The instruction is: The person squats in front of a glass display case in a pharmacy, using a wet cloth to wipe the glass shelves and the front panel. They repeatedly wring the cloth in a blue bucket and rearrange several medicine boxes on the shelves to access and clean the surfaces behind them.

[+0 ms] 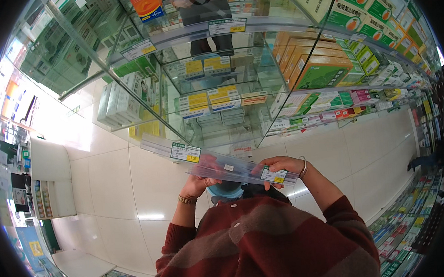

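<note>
Long clear plastic label-holder strips (242,169) lie across both hands in front of my chest, overlapping one another at a slant. My left hand (198,183) grips them near their middle, fingers showing blurred through the plastic. At the other end, my right hand (285,164) pinches the strips between thumb and fingers. One price tag (185,152) sits in the upper strip beyond my left hand; a second price tag (273,175) is under my right thumb. Between the hands a small white sticker (229,168) shows on the plastic.
Just ahead stands a glass display case (222,136) with yellow-and-white medicine boxes (224,97) on its shelves. Green-and-orange cartons (322,71) fill shelves at right. A light blue round object (224,190), perhaps a stool, shows below the strips. A white counter (52,173) is at left, on tiled floor (109,185).
</note>
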The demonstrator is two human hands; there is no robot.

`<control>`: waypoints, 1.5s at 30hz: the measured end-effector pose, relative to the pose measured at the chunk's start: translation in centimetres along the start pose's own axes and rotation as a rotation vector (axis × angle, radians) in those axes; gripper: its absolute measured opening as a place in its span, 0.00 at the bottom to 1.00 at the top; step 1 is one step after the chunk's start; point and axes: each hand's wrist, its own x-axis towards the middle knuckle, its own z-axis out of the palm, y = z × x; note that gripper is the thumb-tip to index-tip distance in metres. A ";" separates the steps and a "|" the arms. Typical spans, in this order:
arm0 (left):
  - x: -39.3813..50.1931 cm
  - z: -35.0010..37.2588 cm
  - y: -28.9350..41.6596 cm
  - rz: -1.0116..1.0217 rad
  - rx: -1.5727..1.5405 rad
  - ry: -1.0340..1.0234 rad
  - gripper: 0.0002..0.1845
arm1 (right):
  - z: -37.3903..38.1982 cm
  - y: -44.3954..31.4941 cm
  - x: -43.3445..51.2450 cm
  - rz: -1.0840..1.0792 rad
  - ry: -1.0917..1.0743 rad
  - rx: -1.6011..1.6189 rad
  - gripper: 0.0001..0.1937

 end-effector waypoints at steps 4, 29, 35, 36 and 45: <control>1.3 -1.1 -0.3 0.013 0.095 -0.110 0.39 | -0.3 0.6 -0.6 -0.104 0.062 -0.015 0.27; 2.9 -3.8 -3.6 0.079 -0.475 0.539 0.07 | -2.0 -7.5 -15.6 -0.199 2.055 -1.623 0.28; 2.4 -4.1 -3.9 0.126 -0.499 0.515 0.06 | -4.6 -15.6 -14.6 0.025 1.932 -1.831 0.26; 2.3 -3.9 -3.8 0.134 -0.513 0.516 0.06 | -5.6 -16.1 -14.4 0.028 1.921 -1.845 0.26; 1.5 -3.3 -2.5 0.203 -0.662 0.578 0.07 | -1.5 -13.3 -9.8 -0.570 1.805 -2.138 0.21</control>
